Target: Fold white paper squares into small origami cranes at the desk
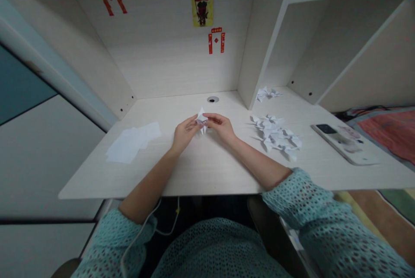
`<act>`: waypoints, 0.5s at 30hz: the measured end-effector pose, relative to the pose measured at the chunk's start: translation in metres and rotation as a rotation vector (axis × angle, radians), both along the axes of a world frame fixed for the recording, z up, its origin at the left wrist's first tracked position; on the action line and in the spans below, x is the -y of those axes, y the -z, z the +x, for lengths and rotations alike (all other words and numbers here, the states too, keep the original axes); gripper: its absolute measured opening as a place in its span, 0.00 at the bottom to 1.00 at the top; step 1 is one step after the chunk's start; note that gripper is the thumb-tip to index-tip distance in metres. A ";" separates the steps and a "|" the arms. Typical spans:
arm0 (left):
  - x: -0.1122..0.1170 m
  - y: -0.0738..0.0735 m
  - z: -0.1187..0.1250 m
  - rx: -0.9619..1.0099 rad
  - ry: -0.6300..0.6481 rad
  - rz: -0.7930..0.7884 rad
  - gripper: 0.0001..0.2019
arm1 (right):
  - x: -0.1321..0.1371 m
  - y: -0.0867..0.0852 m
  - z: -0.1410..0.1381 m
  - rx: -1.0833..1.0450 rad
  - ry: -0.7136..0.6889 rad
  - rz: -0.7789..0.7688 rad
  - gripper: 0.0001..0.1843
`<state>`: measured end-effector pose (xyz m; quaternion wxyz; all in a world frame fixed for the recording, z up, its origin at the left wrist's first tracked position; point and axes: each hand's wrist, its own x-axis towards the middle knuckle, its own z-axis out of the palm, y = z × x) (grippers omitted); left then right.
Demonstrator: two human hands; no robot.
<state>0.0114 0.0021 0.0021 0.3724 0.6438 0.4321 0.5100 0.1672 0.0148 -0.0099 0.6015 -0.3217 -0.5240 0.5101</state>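
Between my two hands, a little above the middle of the desk, is a small white folded paper [201,117] with a pointed top and narrow points hanging below. My left hand [186,131] pinches its left side with thumb and fingers. From the right, my right hand [223,125] grips the paper's other side between thumb and forefinger. To the right lies a pile of white folded paper figures [275,133], which look like paper cranes. Flat sheets of white paper [131,142] are spread, overlapping, at the left.
A phone [343,144] lies on the right of the desk [207,174]. More folded papers [267,94] sit behind the upright divider [274,36]. A cable hole [213,99] is near the back wall. A white cable [171,230] hangs below the front edge.
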 end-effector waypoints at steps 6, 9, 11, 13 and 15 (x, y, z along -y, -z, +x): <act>-0.001 0.000 0.002 0.105 0.119 -0.162 0.20 | 0.002 -0.001 0.001 0.144 0.086 0.092 0.16; 0.000 -0.002 0.001 0.079 0.099 -0.192 0.21 | 0.004 -0.004 0.003 0.246 0.113 0.172 0.14; -0.001 -0.001 0.000 0.070 0.093 -0.188 0.20 | 0.004 -0.005 0.004 0.279 0.082 0.219 0.12; -0.001 -0.001 -0.001 0.069 0.088 -0.175 0.19 | 0.002 -0.004 0.004 0.287 0.047 0.254 0.11; -0.001 -0.001 -0.001 0.064 0.081 -0.165 0.18 | 0.001 -0.001 0.004 0.292 0.022 0.271 0.11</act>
